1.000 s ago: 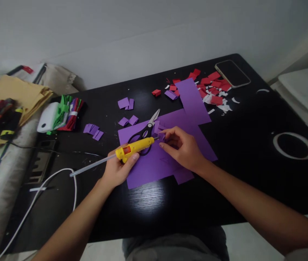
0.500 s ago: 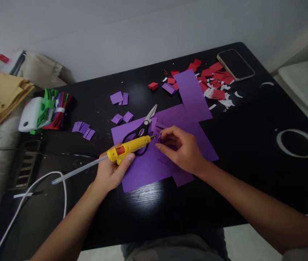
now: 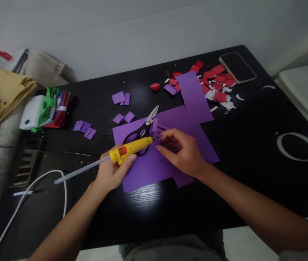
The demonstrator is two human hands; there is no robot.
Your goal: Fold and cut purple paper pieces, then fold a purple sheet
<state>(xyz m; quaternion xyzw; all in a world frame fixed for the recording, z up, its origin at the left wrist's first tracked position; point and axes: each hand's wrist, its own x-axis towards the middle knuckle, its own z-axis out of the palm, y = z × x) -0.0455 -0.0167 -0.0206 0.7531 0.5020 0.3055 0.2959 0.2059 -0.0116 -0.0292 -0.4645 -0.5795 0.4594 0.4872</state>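
Observation:
My left hand (image 3: 115,168) is wrapped round a yellow hot glue gun (image 3: 133,146), a long clear glue stick (image 3: 81,169) trailing from its back end. The gun's metal tip meets a small folded purple paper piece (image 3: 157,137). My right hand (image 3: 182,149) pinches that piece between thumb and fingers, which partly hide it. Beneath both hands lie purple paper sheets (image 3: 145,172). Black-handled scissors (image 3: 143,129) rest on them with the blades slightly apart, pointing away from me and partly behind the gun.
Small folded purple pieces (image 3: 85,129) lie to the left. Red paper pieces (image 3: 220,96) and white scraps sit at the back right beside a phone (image 3: 238,67). A tape ring (image 3: 297,146) is at the right, a white cable (image 3: 20,203) at the left, with bundled pipe cleaners (image 3: 61,108) behind.
The view has shifted slightly. Both hands keep their hold, and the glue gun's tip stays at the purple piece.

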